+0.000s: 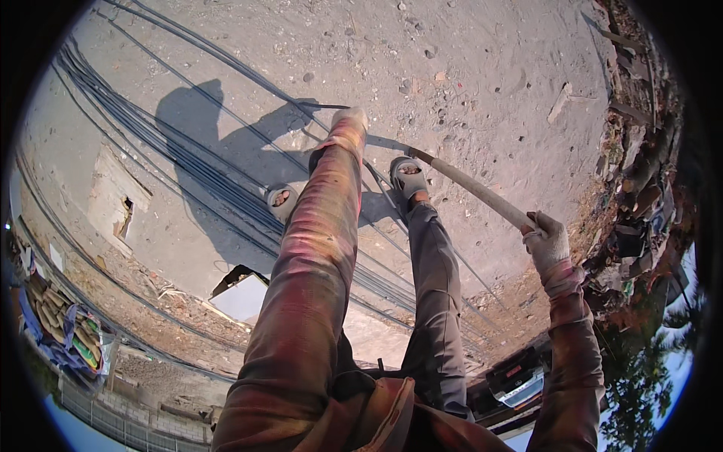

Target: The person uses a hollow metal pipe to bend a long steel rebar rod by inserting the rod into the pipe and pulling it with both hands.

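Observation:
My left hand (351,120), in a pale work glove, reaches down and forward at the top middle. It is closed around a thin dark steel rod (322,106), whose end sticks out to the left; my sleeve hides most of the fingers. Off to the right, my gloved right hand (547,239) grips the near end of a long greyish pole (482,190). The pole slants away to the left, and its darker far end lies by my right sandal (408,172). Long steel rods (203,162) run in a bundle across the ground beneath my arm and legs.
My left sandal (282,200) stands among the rods. A debris heap (640,173) lines the right edge. Toward the lower left are a broken concrete slab (120,203), a pale board (242,295) and stacked sacks (64,324). A vehicle (520,384) is behind me at lower right.

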`<state>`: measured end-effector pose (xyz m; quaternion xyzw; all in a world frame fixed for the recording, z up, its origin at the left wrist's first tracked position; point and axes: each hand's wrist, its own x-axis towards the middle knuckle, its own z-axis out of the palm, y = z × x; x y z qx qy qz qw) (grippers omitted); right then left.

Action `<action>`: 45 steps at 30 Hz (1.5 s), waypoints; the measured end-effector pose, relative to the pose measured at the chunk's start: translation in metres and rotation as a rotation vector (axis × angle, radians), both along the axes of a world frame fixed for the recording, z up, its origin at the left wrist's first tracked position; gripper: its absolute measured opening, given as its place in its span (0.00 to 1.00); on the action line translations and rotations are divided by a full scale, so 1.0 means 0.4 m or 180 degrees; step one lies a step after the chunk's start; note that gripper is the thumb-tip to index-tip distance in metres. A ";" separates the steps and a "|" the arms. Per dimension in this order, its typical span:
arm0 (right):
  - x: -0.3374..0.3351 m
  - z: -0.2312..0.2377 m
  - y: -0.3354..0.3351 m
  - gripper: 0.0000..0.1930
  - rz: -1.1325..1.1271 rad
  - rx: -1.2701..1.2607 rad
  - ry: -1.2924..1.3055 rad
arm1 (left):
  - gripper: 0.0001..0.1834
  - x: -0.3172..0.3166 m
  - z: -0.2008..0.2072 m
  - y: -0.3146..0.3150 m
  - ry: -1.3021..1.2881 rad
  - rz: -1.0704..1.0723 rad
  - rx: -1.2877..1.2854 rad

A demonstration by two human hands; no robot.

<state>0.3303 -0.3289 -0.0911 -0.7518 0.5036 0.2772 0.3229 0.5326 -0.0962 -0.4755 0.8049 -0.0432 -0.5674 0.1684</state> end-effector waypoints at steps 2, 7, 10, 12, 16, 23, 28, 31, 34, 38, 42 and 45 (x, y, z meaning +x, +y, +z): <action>0.039 -0.011 0.016 0.10 0.0012 0.0060 -0.0082 | 0.16 -0.007 0.009 0.008 0.0450 0.2058 -0.0113; 0.063 -0.024 -0.020 0.10 0.0240 0.0141 0.0081 | 0.15 -0.079 0.190 -0.011 0.1041 0.4271 -0.1495; 0.049 -0.020 -0.060 0.11 0.0383 0.0301 0.0199 | 0.17 -0.102 0.107 -0.024 0.0279 0.4261 -0.1733; 0.098 0.001 -0.055 0.12 0.0711 0.0583 0.0386 | 0.17 -0.072 0.076 -0.026 0.0280 0.3714 -0.1247; 0.092 -0.022 -0.059 0.19 0.0249 0.1751 0.1219 | 0.17 0.015 0.095 -0.061 0.0679 0.3219 -0.0137; 0.067 -0.025 -0.084 0.24 -0.0248 0.2113 0.1343 | 0.18 0.069 0.014 -0.041 0.0586 0.1473 0.0375; 0.015 -0.026 -0.035 0.25 -0.0867 0.1998 0.1258 | 0.21 0.055 -0.039 -0.067 -0.0082 0.0948 0.0553; 0.026 -0.026 0.060 0.24 -0.1377 0.1971 0.1085 | 0.26 0.059 -0.098 -0.032 0.0085 0.0926 0.0541; 0.014 -0.015 0.147 0.22 -0.1496 0.1789 0.1045 | 0.25 0.012 -0.114 -0.006 0.0178 0.1237 0.0306; 0.038 -0.006 0.199 0.21 -0.1686 0.1457 0.1052 | 0.25 0.000 0.011 -0.009 0.0318 0.1617 -0.0359; 0.078 -0.012 0.217 0.25 -0.1613 0.1407 0.1209 | 0.23 -0.040 0.059 0.102 0.0336 0.2072 -0.0798; 0.055 -0.021 0.231 0.27 -0.1494 0.1425 0.1183 | 0.21 -0.040 0.067 0.148 0.0455 0.2150 -0.0863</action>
